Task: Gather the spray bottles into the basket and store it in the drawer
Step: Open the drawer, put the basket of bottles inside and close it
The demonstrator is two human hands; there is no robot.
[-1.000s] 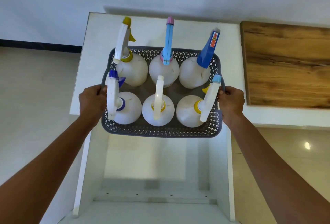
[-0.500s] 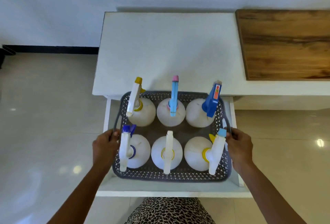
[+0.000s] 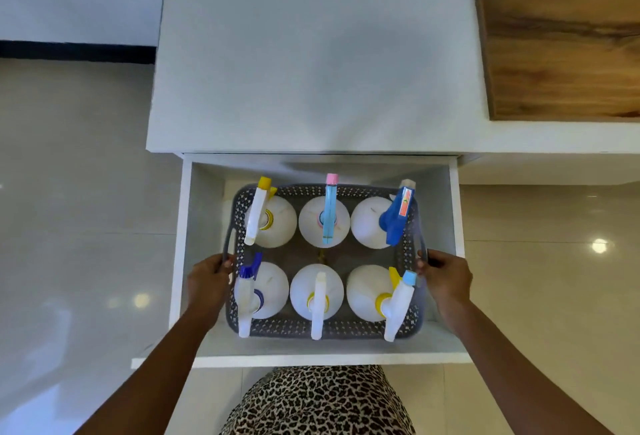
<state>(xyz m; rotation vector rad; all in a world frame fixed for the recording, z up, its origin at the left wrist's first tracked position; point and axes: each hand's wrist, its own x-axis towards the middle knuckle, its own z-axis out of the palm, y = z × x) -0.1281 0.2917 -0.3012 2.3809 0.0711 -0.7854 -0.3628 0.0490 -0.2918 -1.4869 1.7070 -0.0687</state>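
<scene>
A grey perforated basket (image 3: 277, 329) sits low inside the open white drawer (image 3: 180, 226). It holds several white spray bottles in two rows, among them one with a yellow-tipped nozzle (image 3: 258, 214), one with a light blue trigger (image 3: 329, 218) and one with a dark blue trigger (image 3: 398, 218). My left hand (image 3: 207, 278) grips the basket's left handle. My right hand (image 3: 446, 277) grips its right handle. Both arms reach in from the bottom of the view.
The white cabinet top (image 3: 311, 53) lies beyond the drawer, with a wooden board (image 3: 561, 36) to its right. The drawer's front panel (image 3: 298, 360) is nearest me, above my leopard-print clothing (image 3: 318, 403). Glossy tiled floor lies on both sides.
The basket has come off the cabinet top, toward me and down into the open drawer. Both hands have kept their hold on the handles throughout.
</scene>
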